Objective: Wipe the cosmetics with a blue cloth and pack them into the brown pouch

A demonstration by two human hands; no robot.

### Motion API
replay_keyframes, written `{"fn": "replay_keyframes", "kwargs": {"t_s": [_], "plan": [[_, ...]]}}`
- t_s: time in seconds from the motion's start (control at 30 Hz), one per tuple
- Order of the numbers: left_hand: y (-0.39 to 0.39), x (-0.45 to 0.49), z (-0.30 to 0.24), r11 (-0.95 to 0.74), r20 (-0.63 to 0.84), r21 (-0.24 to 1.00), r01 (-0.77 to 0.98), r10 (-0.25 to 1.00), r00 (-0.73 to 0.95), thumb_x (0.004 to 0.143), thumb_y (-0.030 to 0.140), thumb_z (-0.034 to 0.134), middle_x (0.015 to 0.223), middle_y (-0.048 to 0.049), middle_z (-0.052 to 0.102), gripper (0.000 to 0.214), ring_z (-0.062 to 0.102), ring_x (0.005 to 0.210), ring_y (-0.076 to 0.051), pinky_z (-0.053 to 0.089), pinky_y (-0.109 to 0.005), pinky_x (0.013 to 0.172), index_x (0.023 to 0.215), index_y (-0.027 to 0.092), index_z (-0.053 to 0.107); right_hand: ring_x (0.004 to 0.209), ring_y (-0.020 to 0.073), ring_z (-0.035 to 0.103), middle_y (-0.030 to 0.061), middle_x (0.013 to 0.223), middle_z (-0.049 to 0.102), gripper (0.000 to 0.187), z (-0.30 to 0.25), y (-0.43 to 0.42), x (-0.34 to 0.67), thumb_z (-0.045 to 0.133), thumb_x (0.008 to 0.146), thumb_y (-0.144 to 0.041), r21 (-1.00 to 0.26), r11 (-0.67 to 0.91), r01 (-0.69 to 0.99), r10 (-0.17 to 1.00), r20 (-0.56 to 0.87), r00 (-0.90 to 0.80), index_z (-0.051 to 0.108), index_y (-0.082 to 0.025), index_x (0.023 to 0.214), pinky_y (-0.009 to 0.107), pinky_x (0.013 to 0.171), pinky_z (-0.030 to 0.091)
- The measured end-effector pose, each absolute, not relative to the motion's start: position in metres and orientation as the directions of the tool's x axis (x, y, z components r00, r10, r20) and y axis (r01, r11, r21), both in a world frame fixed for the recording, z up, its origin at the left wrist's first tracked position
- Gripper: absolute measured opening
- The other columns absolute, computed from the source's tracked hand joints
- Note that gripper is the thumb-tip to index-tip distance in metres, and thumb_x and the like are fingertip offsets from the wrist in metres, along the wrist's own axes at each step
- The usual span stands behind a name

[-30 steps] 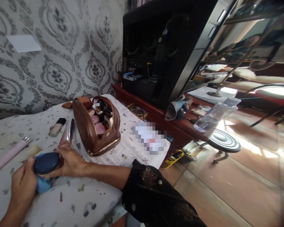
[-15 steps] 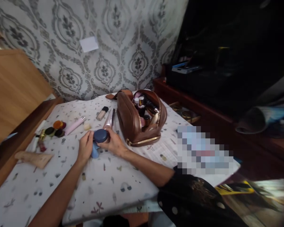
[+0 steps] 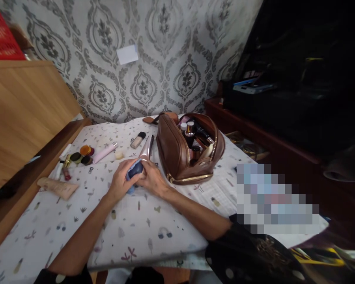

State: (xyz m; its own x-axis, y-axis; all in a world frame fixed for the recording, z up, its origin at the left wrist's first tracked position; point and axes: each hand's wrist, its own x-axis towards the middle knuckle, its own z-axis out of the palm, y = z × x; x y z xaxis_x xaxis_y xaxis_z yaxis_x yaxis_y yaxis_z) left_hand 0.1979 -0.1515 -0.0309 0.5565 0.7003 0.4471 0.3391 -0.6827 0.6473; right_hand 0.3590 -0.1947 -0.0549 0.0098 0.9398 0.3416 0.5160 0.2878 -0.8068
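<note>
A small jar with a round dark-blue lid (image 3: 135,170) is between my two hands, over the patterned cloth on the table. My left hand (image 3: 120,180) is closed around a light-blue cloth (image 3: 131,190) that it presses against the lid. From the other side, my right hand (image 3: 154,178) grips the jar, its lower part mostly hidden by fingers. Just beyond my right hand lie a shiny pinkish tube (image 3: 146,149) and a foundation bottle with a black cap (image 3: 138,140). An unzipped brown cosmetic bag (image 3: 174,152), full of bottles and tubes, stands to the right.
Several small jars (image 3: 85,150), a pink tube (image 3: 105,153) and a beige squeeze tube (image 3: 58,187) lie at the left. A small cream-coloured piece (image 3: 118,156) sits nearer my hands. Wooden panel (image 3: 26,110) at left; dark screen (image 3: 298,79) at right.
The light-blue cloth now wraps over the edge of the dark-blue lid, with my left fingers over it. The jar is tilted differently. The whole view has shifted, so everything sits further right.
</note>
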Motion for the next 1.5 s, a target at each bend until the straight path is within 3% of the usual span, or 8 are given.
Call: {"fn": "replay_keyframes", "kwargs": {"t_s": [0.13, 0.33, 0.57, 0.83, 0.93, 1.17, 1.3, 1.5], "plan": [[-0.152, 0.198, -0.032, -0.706, 0.458, 0.623, 0.338, 0.679, 0.573, 0.092, 0.040, 0.061, 0.127, -0.0115, 0.064, 0.043, 0.058, 0.122, -0.027, 0.042, -0.044, 0.110, 0.132, 0.023, 0.061, 0.110, 0.0280, 0.056, 0.0110, 0.113, 0.061, 0.050, -0.058, -0.192, 0.358, 0.077, 0.070, -0.027, -0.784, 0.280, 0.554, 0.944, 0.330, -0.011, 0.056, -0.017, 0.114, 0.046, 0.098, 0.046], [-0.151, 0.195, -0.033, -0.694, 0.467, 0.646, 0.318, 0.689, 0.555, 0.097, 0.039, 0.054, 0.122, -0.0103, 0.064, 0.036, 0.059, 0.117, -0.025, 0.045, -0.040, 0.106, 0.127, 0.020, 0.060, 0.101, 0.0262, 0.061, 0.0100, 0.111, 0.062, 0.071, -0.054, -0.197, 0.355, 0.076, 0.069, -0.026, -0.865, 0.173, 0.470, 0.976, 0.213, 0.033, 0.042, -0.015, 0.131, 0.042, 0.090, 0.049], [-0.145, 0.192, -0.034, -0.708, 0.521, 0.644, 0.289, 0.683, 0.512, 0.100, 0.036, 0.049, 0.119, -0.0088, 0.067, 0.028, 0.060, 0.117, -0.023, 0.045, -0.037, 0.106, 0.113, 0.021, 0.068, 0.088, 0.0210, 0.061, 0.0029, 0.099, 0.062, 0.053, -0.052, -0.199, 0.358, 0.073, 0.071, -0.030, -0.913, 0.197, 0.357, 0.970, 0.234, 0.062, 0.050, -0.019, 0.118, 0.037, 0.083, 0.049], [-0.143, 0.188, -0.036, -0.699, 0.553, 0.665, 0.261, 0.697, 0.457, 0.097, 0.037, 0.056, 0.124, -0.0086, 0.065, 0.027, 0.060, 0.119, -0.024, 0.046, -0.039, 0.107, 0.107, 0.022, 0.076, 0.087, 0.0202, 0.062, 0.0040, 0.098, 0.065, 0.048, -0.062, -0.188, 0.362, 0.070, 0.079, -0.049, -0.960, 0.208, 0.189, 0.968, 0.230, 0.102, 0.058, -0.019, 0.115, 0.034, 0.079, 0.051], [-0.146, 0.189, -0.032, -0.638, 0.525, 0.731, 0.242, 0.752, 0.397, 0.099, 0.041, 0.051, 0.121, -0.0092, 0.066, 0.034, 0.061, 0.116, -0.024, 0.048, -0.038, 0.103, 0.098, 0.020, 0.078, 0.084, 0.0199, 0.063, 0.0052, 0.099, 0.067, 0.051, -0.069, -0.183, 0.363, 0.066, 0.083, -0.054, -0.976, 0.197, 0.097, 0.969, 0.209, 0.131, 0.058, -0.020, 0.120, 0.032, 0.073, 0.052], [-0.143, 0.192, -0.035, -0.571, 0.472, 0.779, 0.261, 0.806, 0.357, 0.088, 0.043, 0.064, 0.110, -0.0092, 0.068, 0.033, 0.064, 0.102, -0.023, 0.051, -0.033, 0.090, 0.069, 0.018, 0.072, 0.061, 0.0135, 0.058, 0.0030, 0.090, 0.066, 0.054, -0.074, -0.179, 0.364, 0.065, 0.082, -0.061, -0.987, 0.144, -0.076, 0.978, 0.131, 0.160, 0.059, -0.022, 0.119, 0.027, 0.056, 0.049], [-0.139, 0.191, -0.038, -0.522, 0.462, 0.806, 0.279, 0.850, 0.253, 0.088, 0.043, 0.063, 0.107, -0.0083, 0.068, 0.028, 0.063, 0.106, -0.024, 0.049, -0.034, 0.096, 0.077, 0.018, 0.070, 0.061, 0.0129, 0.058, 0.0019, 0.086, 0.065, 0.056, -0.071, -0.177, 0.364, 0.069, 0.076, -0.063, -0.978, 0.118, -0.172, 0.980, 0.086, 0.181, 0.060, -0.021, 0.111, 0.026, 0.054, 0.048], [-0.127, 0.184, -0.047, -0.405, 0.373, 0.911, 0.081, 0.890, 0.263, 0.083, 0.028, 0.059, 0.136, -0.0092, 0.063, 0.044, 0.055, 0.130, -0.028, 0.042, -0.040, 0.111, 0.125, 0.020, 0.069, 0.067, 0.0141, 0.060, 0.0019, 0.083, 0.064, 0.055, -0.072, -0.173, 0.364, 0.072, 0.071, -0.065, -0.954, 0.097, -0.284, 0.972, 0.030, 0.231, 0.061, -0.019, 0.101, 0.024, 0.055, 0.048]]}}
